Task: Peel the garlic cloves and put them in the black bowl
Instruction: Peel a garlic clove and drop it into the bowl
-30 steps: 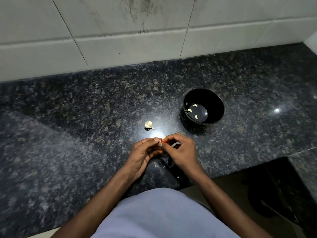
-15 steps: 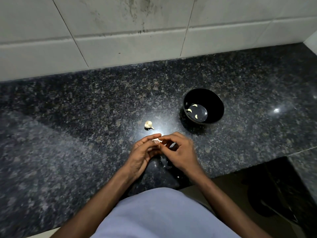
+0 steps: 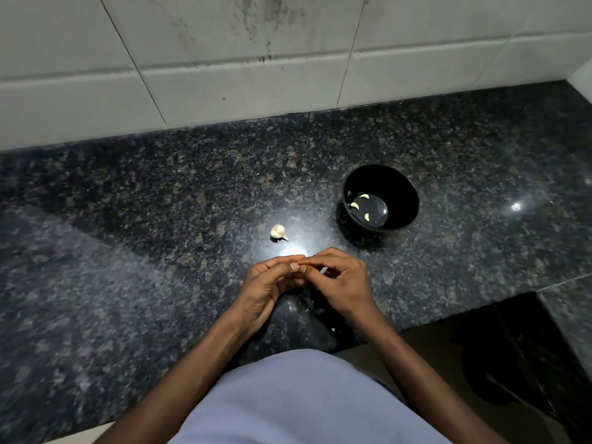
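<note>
My left hand (image 3: 267, 283) and my right hand (image 3: 341, 283) meet fingertip to fingertip just above the counter's front edge. Between them they pinch a small garlic clove (image 3: 323, 270), of which only a pale sliver shows past my right fingers. A piece of garlic bulb (image 3: 278, 232) lies on the counter just beyond my hands. The black bowl (image 3: 400, 187) stands to the right of it with three peeled cloves (image 3: 361, 206) on its bottom.
The dark speckled granite counter (image 3: 160, 219) runs back to a white tiled wall (image 3: 224, 59). Bright light glares on the stone by the bulb piece. The counter steps back at the right front, where dark floor (image 3: 512, 363) shows.
My fingers have shifted slightly on the clove; both hands stay in the same place. The bulb piece and the bowl have not moved.
</note>
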